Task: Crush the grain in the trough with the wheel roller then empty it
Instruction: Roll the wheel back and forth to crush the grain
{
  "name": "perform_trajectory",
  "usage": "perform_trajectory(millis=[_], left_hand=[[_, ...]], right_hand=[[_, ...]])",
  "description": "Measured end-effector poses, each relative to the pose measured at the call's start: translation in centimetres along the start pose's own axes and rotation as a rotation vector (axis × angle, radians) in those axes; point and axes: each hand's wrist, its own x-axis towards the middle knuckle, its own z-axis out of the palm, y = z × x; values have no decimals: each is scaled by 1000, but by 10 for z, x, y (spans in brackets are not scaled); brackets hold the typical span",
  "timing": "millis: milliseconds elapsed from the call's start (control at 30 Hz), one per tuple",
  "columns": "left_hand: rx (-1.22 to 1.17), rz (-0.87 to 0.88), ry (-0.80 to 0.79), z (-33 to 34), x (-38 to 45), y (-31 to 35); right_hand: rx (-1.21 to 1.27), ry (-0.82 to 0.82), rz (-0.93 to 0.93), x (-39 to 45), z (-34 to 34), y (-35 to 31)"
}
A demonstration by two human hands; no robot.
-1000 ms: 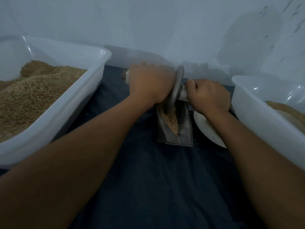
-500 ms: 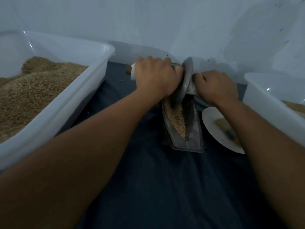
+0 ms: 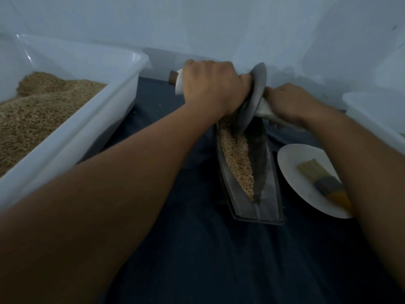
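A dark blue cloth (image 3: 197, 249) covers the worktop up to the pale wall. On it at the left stands a white plastic tub (image 3: 72, 137) filled with grain. The narrow metal trough (image 3: 258, 194) lies lengthwise near the middle, and just to its right sits a white plate (image 3: 293, 172). Another white tub (image 3: 377, 115) stands at the far right.

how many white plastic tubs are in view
2. One tub sits at the left, full of grain. The second tub is at the right edge, mostly cut off by the frame. Others could lie out of view.
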Motion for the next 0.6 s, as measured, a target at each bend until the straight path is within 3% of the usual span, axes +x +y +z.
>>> perform_trajectory(millis=[200,600], left_hand=[[-2,-8,10,2,7,2],[45,-14,4,-7,-9,7]], right_hand=[[56,-48,-32,7,0,5],[-33,81,-30,-6,3,2]])
